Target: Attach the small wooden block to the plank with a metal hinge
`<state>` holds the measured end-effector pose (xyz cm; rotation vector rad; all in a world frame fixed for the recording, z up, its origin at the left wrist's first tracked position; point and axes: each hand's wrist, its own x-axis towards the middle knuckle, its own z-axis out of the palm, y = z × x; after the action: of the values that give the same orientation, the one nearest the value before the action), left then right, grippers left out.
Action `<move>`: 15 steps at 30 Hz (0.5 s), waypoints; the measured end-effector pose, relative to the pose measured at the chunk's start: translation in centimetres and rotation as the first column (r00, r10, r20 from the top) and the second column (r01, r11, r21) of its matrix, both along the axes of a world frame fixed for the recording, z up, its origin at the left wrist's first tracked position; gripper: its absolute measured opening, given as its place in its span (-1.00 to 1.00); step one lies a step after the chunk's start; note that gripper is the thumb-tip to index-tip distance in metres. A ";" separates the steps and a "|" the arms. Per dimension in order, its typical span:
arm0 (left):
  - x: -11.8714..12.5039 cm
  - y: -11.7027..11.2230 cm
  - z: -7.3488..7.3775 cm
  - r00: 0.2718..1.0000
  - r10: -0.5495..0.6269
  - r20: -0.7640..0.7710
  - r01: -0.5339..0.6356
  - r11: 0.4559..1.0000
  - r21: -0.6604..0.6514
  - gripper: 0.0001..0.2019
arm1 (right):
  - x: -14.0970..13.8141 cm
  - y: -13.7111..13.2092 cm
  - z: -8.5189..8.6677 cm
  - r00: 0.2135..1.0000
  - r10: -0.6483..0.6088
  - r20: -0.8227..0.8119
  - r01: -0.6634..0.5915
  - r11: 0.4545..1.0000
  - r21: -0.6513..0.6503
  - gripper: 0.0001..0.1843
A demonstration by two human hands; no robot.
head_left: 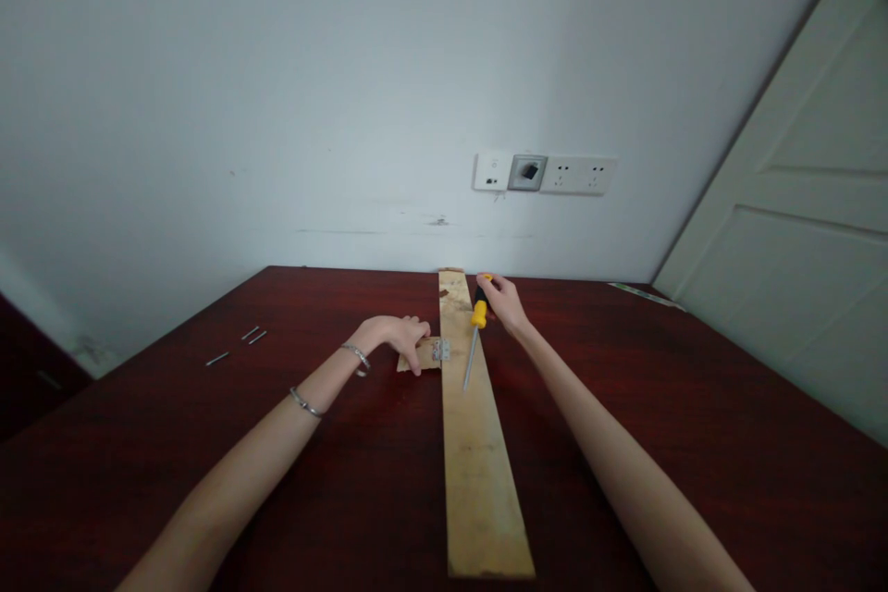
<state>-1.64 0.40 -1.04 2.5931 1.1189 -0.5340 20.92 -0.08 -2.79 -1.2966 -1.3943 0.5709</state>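
Observation:
My right hand (504,301) is closed around the handle of a yellow and black screwdriver (478,316). Its metal shaft slants down over a long wooden board (478,462), which runs from the wall side toward me. Against the board's left edge lies a short piece of wood (430,363), with my left hand (402,338) resting on it, thumb and fingers spread. A small metal hinge (441,350) spans the joint between the short piece and the long board. Whether the screwdriver tip touches the board I cannot tell.
Several screws or nails (250,333) lie on the left of the dark red table (333,499). Behind it is a white wall with sockets (579,175). A pale panelled door (797,231) stands at the right. A thin printed strip (645,295) lies near the far right edge.

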 end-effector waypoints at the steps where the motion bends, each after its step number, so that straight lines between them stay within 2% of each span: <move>1: 0.0 0.0 0.0 1.000 -0.004 0.003 0.004 1.000 0.001 -0.14 | 0.0 -0.2 1.0 1.000 -0.019 -0.011 0.019 0.999 0.038 -0.48; 2: 0.1 0.0 0.0 1.000 -0.008 0.007 0.008 1.000 0.003 -0.16 | 0.0 -0.6 1.9 0.999 -0.042 -0.020 0.044 0.994 0.100 -0.49; 4: 0.1 0.0 0.0 1.000 -0.014 0.012 0.014 1.000 0.007 -0.18 | -0.4 -1.5 3.8 0.995 -0.097 -0.022 0.099 0.946 0.308 -0.53; 6: 0.0 0.1 0.0 1.000 -0.021 0.016 0.021 1.000 0.007 -0.20 | -1.0 -2.6 5.4 0.989 -0.148 -0.019 0.143 0.898 0.416 -0.55; 10: -0.1 0.1 0.3 0.998 -0.043 0.040 0.043 0.999 0.006 -0.21 | -2.6 -4.6 7.0 0.986 -0.166 -0.017 0.153 0.863 0.482 -0.57; 15: -0.1 -0.3 1.0 0.997 -0.063 0.038 0.062 0.998 0.024 -0.16 | -3.7 -5.3 7.1 0.987 -0.158 -0.001 0.130 0.811 0.570 -0.60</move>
<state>-1.71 0.08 -0.05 2.6544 1.0407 -0.4854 17.20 -5.38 4.36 -0.9129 -1.3489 -0.0005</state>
